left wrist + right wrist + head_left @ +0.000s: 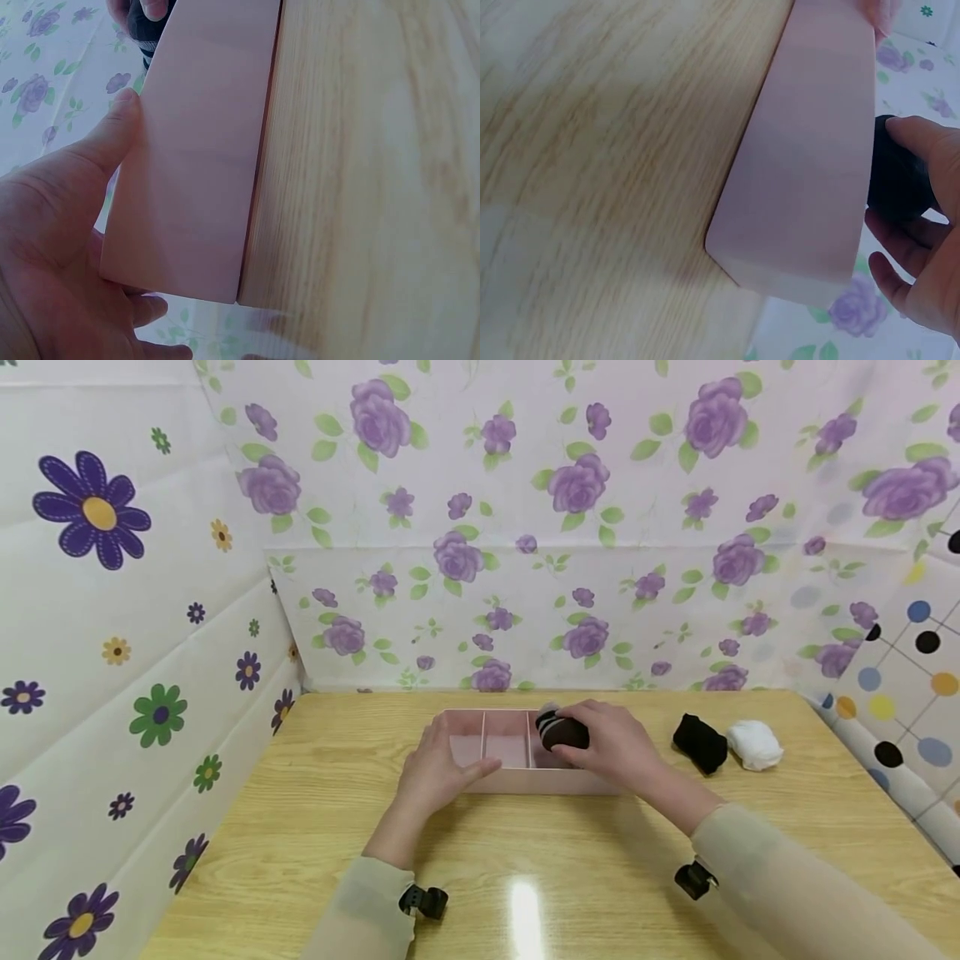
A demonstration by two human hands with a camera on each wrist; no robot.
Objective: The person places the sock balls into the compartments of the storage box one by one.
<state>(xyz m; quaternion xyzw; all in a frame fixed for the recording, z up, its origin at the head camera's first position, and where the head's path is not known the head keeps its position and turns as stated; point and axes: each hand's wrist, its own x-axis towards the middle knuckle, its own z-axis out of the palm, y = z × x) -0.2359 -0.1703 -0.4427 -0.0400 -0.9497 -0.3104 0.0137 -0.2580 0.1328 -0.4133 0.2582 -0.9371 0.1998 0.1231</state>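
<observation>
- The rose-printed backdrop [480, 468] spans the upper half of the head view, behind the tabletop.
- The wood-grain tabletop [315, 827] fills the lower middle and bears everything in hand.
- The lidless pink divided organizer [540, 781] lies near the middle of the frame, its long side facing the wearer. A thin divider [528, 740] stands just left of the held bundle; the right end is hidden, so the number of compartments cannot be told.
- The right hand [611, 739], right of center, pinches the bundle between thumb and fingers. A gentle grip should serve best, as the fabric looks soft and could unroll.
- The left hand [437, 768] rests at the organizer's left end, fingers loosely extended, thumb along the front rim; light, steady pressure there should stop the box sliding.
- The dark striped sock bundle [564, 735] sits at the organizer's rim, over the compartment right of that divider; whether it touches the floor below is hidden. Lowering it straight, clear of the thin wall, would be the neat way.
- A black fabric bundle [701, 744] and a white fabric bundle [755, 745] lie side by side at center right, well away from the right forearm's path.
</observation>
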